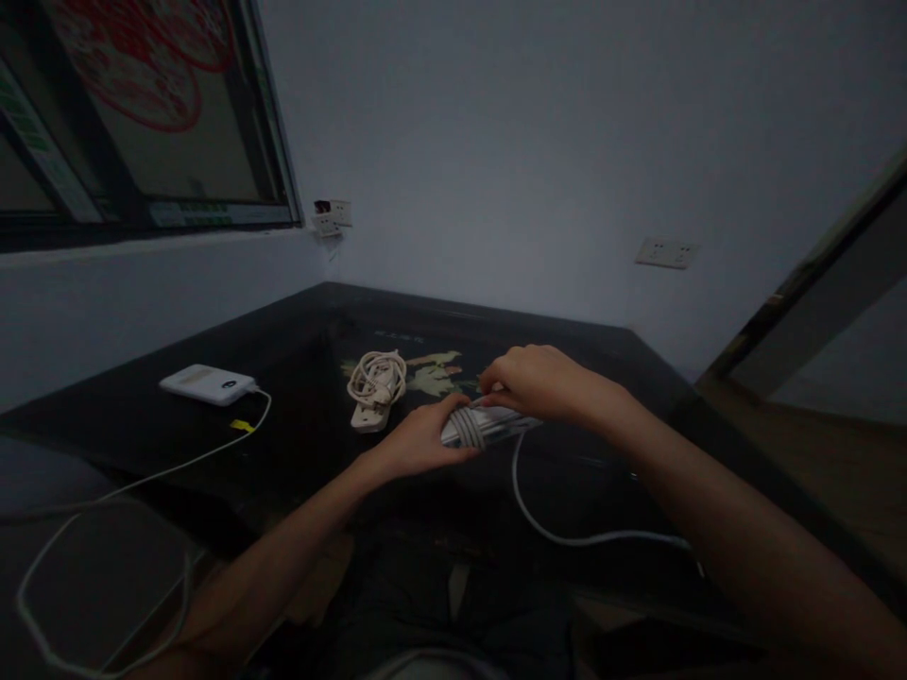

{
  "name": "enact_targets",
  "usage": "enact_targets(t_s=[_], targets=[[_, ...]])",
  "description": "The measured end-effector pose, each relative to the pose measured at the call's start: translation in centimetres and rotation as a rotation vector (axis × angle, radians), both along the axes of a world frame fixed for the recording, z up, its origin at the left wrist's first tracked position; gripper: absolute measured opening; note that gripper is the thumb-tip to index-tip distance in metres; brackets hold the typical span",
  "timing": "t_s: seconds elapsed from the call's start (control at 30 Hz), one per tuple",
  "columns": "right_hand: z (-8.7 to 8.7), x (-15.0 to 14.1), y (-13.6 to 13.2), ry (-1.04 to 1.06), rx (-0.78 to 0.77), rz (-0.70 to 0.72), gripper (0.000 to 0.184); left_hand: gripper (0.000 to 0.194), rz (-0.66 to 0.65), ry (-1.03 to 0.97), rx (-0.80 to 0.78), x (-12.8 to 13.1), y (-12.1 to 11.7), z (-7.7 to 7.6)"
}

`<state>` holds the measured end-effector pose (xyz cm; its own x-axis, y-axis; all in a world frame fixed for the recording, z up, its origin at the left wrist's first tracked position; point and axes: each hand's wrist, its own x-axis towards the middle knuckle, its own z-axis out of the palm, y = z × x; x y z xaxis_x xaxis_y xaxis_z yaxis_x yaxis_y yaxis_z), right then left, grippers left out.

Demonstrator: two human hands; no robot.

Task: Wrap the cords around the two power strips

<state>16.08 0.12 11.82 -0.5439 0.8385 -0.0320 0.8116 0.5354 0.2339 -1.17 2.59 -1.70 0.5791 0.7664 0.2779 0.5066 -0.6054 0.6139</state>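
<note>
My left hand (421, 440) grips one end of a long whitish power strip (500, 421), thumb on top and fingers along its near side. Several turns of white cord (468, 429) are wound round that end, close to the left thumb. My right hand (531, 380) is closed over the strip's other end, its fingertips pinching the cord on top; the palm hides part of the strip. From beneath the right hand, a loose length of the cord curves down and right over the table. Another white power strip (369, 417) lies to the left, with its cord coiled on top.
The black glossy table (298, 331) has a leaf pattern (434, 374) on it. At left lies a white power bank (207, 383) with a thin cable (213, 454) running off the near edge. Wall sockets (667, 252) are behind, and a window (142, 123) is at left.
</note>
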Motion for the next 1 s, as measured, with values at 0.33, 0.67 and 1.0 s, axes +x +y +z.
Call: enact_targets(t_s=[0.33,0.67,1.0], targets=[[-2.1,1.3,-0.1,0.159,0.033,0.032,0.026,0.058,0.130,-0.152,0.142,-0.5,1.3,-0.8],[-5.1,1.3,-1.5,0.179,0.115,0.024,0.036,0.057,0.163,-0.327,0.077,-0.9,1.7,-1.7],[-7.1,1.5,-1.5,0.353,0.164,0.016,0.040,0.052,0.161,-0.787,-0.394,-0.4,0.7,-0.9]])
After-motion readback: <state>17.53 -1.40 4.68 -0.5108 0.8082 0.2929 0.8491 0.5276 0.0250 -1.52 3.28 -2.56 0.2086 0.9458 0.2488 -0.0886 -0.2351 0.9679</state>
